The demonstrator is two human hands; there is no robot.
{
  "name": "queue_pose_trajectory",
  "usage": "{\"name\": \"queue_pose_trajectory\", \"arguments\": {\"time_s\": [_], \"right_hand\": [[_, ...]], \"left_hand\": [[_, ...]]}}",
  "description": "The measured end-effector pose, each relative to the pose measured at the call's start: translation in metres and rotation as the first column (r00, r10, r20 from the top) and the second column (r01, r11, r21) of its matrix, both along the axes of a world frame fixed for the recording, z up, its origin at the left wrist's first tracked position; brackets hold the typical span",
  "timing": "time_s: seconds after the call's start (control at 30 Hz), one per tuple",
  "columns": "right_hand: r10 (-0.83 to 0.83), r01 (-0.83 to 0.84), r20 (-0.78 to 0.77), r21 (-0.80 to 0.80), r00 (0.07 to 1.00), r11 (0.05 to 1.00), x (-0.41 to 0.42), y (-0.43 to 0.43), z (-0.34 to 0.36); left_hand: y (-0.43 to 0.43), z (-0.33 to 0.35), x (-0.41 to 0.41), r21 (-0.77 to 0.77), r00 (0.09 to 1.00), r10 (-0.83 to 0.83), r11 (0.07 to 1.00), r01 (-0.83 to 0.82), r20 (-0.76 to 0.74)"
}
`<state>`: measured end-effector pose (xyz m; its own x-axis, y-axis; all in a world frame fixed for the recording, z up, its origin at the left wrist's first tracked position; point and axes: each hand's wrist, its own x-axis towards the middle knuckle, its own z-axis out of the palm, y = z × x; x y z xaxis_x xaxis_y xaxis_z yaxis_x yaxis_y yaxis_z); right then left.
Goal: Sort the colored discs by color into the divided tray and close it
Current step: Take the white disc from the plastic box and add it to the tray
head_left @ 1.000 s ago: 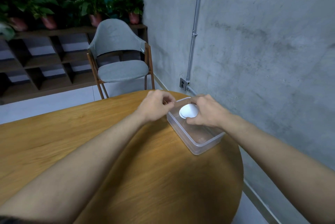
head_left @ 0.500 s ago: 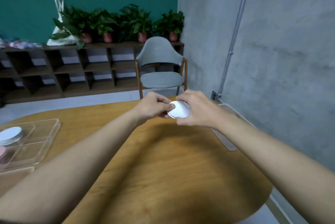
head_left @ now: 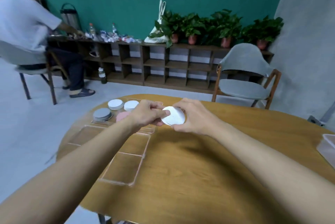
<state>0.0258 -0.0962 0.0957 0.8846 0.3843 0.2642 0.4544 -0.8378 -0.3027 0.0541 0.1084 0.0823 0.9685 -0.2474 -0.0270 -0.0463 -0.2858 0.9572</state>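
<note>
Nearest, under the left forearm, a clear divided panel (head_left: pixel 125 167) lies flat on the wooden table (head_left: pixel 199 178) with its compartments bare. It could be the tray's lid or its other half; the clear plastic makes it hard to say.

Further out, both hands meet above the table on a white disc (head_left: pixel 174 117). The left hand (head_left: pixel 146 115) pinches the disc's left edge, thumb on its face. The right hand (head_left: pixel 192 117) has its fingers curled round the right rim. A second edge shows along the bottom, so this may be a thin stack rather than one disc.

Just beyond and to the left of the left hand sits the divided tray (head_left: pixel 98 124). It holds a grey stack (head_left: pixel 102 114), a pink stack (head_left: pixel 122 116) partly hidden by that hand, and two white stacks (head_left: pixel 115 104) (head_left: pixel 130 105).

The step in hand looks like carrying white to its place. The next move calls for a short reach far-left, laying the disc flat on a white stack and keeping it off the pink beside it. Closing is still to do.

Well off to the right of the right hand, a clear bin (head_left: pixel 328 147) sits at the table's edge. Beyond are a grey chair (head_left: pixel 244 78), a low shelf (head_left: pixel 163 60) with potted plants (head_left: pixel 217 26), and a seated person (head_left: pixel 27 30), blurred.
</note>
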Motion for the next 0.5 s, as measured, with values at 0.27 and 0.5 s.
{"name": "queue_pose_trajectory", "arguments": {"time_s": [0.27,0.5], "right_hand": [[0.107,-0.107,-0.049,0.005,0.993,0.994,0.078,0.138,-0.020],[0.054,-0.049,-0.097,0.044,0.994,0.998,0.167,0.181,-0.045]], "left_hand": [[0.140,-0.025,0.044,-0.067,0.975,0.186,0.979,-0.195,-0.125],[0.208,-0.045,0.125,0.110,0.897,0.441,0.890,-0.443,0.038]]}}
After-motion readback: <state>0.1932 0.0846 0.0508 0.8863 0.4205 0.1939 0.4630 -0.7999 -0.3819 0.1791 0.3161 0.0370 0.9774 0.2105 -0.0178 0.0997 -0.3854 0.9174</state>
